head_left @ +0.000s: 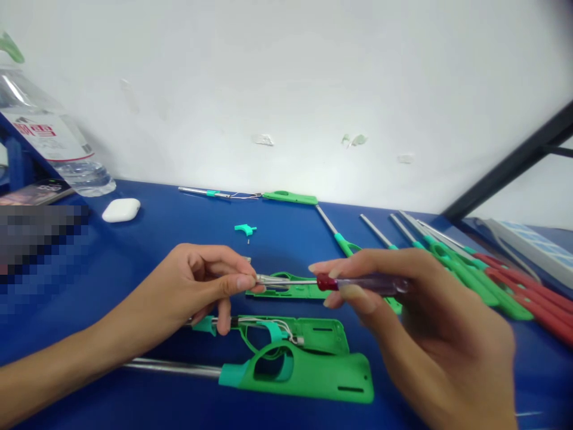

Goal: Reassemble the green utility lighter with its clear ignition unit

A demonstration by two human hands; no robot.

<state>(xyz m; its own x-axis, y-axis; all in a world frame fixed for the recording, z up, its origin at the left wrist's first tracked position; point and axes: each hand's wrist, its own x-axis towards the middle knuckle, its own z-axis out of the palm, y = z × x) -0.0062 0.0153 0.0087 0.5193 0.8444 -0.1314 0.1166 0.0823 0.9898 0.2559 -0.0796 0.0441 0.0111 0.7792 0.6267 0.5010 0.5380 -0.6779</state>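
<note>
My right hand [416, 310] grips a screwdriver [367, 285] with a clear and dark red handle, its shaft pointing left. At the shaft's tip, my left hand [210, 283] pinches a small metallic part [259, 279], mostly hidden by the fingers. Below the hands is an opened green lighter shell [324, 335] with white wires and a teal trigger inside. Nearer to me lies a closed green lighter [313, 373] with a metal tube. Behind the screwdriver rests an empty green half shell [304, 291]. A teal trigger piece [245, 229] sits farther back.
Several green lighters [465, 272] and red lighters [532, 292] lie at the right. Along the wall is a green shell [290, 197] with wires and a tube. A white case [121, 210] and a water bottle [49, 131] stand at the left. A dark bar [505, 161] slants at the right.
</note>
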